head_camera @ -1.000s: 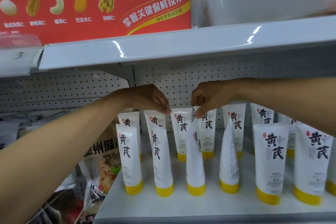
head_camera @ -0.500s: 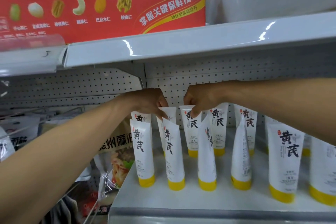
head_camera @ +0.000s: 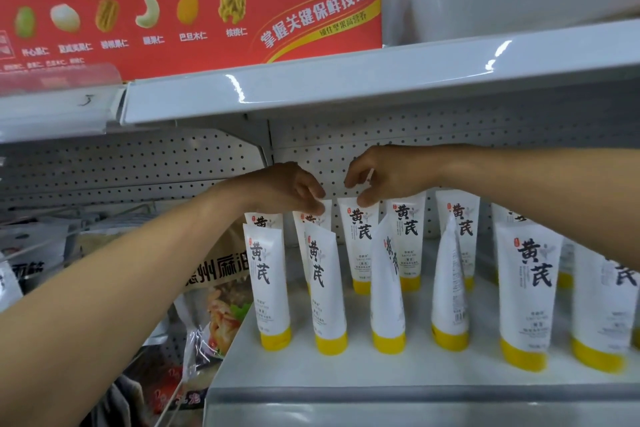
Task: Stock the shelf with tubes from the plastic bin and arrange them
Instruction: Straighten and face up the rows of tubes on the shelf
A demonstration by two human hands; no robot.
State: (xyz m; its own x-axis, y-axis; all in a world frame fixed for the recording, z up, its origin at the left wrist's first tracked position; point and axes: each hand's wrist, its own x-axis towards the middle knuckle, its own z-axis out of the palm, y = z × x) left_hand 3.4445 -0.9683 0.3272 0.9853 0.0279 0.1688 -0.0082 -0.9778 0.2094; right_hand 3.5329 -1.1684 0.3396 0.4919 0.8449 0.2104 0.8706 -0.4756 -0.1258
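Observation:
White tubes with yellow caps stand cap-down in two rows on the white shelf [head_camera: 398,374]. My left hand [head_camera: 291,189] reaches into the back row and pinches the top edge of a back-row tube [head_camera: 303,218], which is partly hidden behind a front tube [head_camera: 323,288]. My right hand [head_camera: 384,175] is just to its right, with thumb and fingertips closed on the top edge of the neighbouring back-row tube [head_camera: 360,246]. Two front tubes [head_camera: 386,288] [head_camera: 450,288] are turned sideways. The plastic bin is out of view.
The shelf above [head_camera: 346,94] hangs low over my hands and carries a red and yellow nut box [head_camera: 194,10]. A pegboard [head_camera: 346,149] backs the shelf. Snack bags [head_camera: 214,291] hang at the left, below the shelf edge. More tubes [head_camera: 526,288] stand at the right.
The view has shifted left, so the tubes sit further right in frame. Both hands stay at the tops of the back-row tubes, and the right hand now sits slightly higher on its tube.

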